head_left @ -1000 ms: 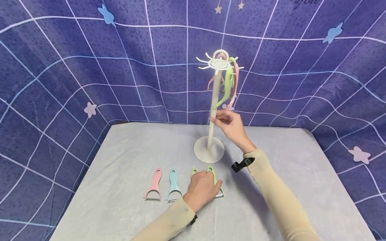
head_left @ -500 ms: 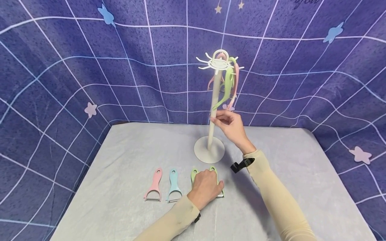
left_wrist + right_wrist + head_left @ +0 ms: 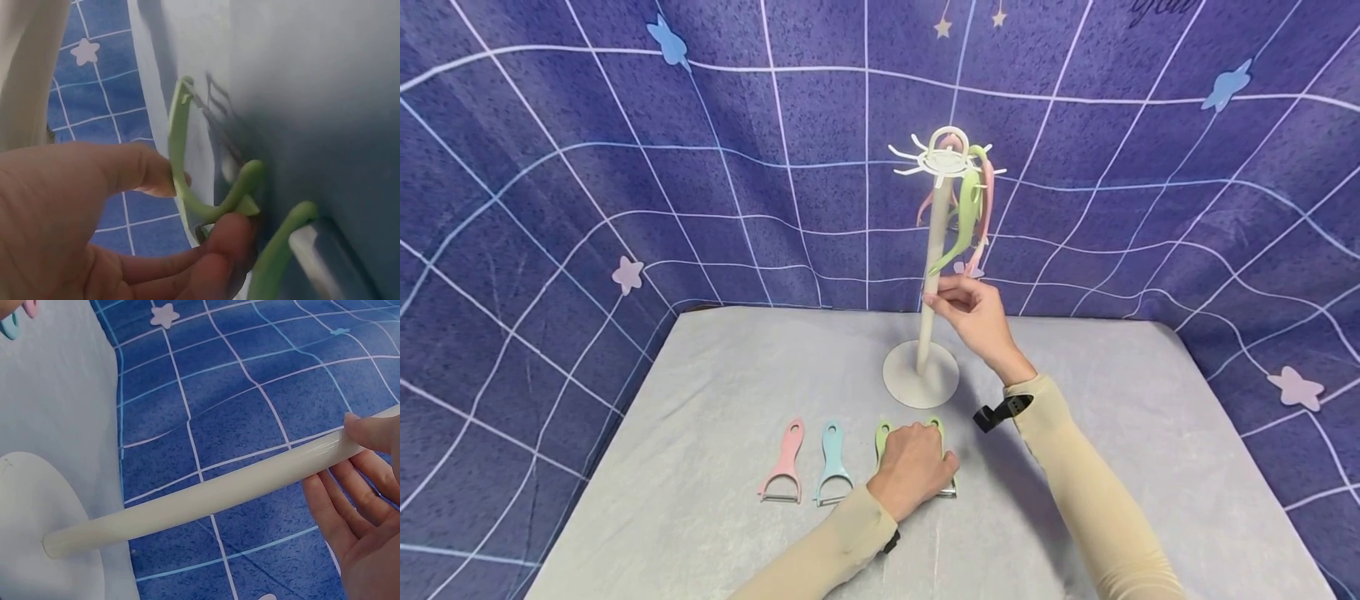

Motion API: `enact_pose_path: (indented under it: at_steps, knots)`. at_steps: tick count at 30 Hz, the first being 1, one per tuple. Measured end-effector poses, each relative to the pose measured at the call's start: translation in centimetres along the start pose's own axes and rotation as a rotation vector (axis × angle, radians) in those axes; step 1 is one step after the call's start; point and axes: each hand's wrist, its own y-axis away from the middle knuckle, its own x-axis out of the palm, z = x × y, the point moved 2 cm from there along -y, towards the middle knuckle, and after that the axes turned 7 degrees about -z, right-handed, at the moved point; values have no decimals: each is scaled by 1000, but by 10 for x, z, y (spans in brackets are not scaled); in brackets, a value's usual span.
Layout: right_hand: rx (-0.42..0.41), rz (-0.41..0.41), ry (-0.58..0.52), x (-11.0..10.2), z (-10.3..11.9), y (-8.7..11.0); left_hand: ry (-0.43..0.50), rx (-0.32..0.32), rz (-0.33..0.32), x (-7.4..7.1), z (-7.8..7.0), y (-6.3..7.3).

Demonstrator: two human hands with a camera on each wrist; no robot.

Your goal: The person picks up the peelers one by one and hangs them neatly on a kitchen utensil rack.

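My left hand [image 3: 913,468] pinches a green Y-shaped peeler [image 3: 177,134] by the neck, thumb on one side and fingers on the other. In the head view my hand covers most of it. Another green peeler [image 3: 270,265] lies beside it, partly under the hand. Farther back, my right hand [image 3: 979,323] grips the cream pole [image 3: 206,495] of an upright stand between thumb and fingers, partway up. From hooks on the stand's white top ring [image 3: 946,160] hang a green peeler [image 3: 968,208] and pink peelers, partly overlapping.
Left of my left hand, a pink peeler [image 3: 787,457] and a light blue peeler [image 3: 832,454] lie on the grey cloth-covered table [image 3: 685,500], blades toward me. The stand's round base [image 3: 898,375] rests behind the row. A blue gridded curtain [image 3: 760,208] encloses the back and sides.
My left hand has shifted slightly right, and the green peeler's handle end with it, farther from the other green peeler. The right hand keeps its place on the pole.
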Motion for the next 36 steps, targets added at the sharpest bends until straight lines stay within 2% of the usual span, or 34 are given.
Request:
enact_pose_path:
  at_steps: [5, 12, 17, 26, 30, 36]
  knots:
    - [-2, -4, 0, 0, -1, 0, 9, 19, -24, -8, -1, 2]
    - [-13, -11, -2, 0, 0, -1, 64, 9, 47, -23, 3, 2]
    - [-8, -10, -7, -1, -3, -2, 104, 14, 69, -32, 10, 3]
    - [-22, -17, -13, -1, -4, 0, 205, 51, 17, -48, 24, 5]
    - [-19, -16, -19, -1, -5, -1, 293, 38, 17, -57, 35, 3]
    - [-12, -15, -18, 0, -6, -1, 415, -11, -2, -77, 63, -3]
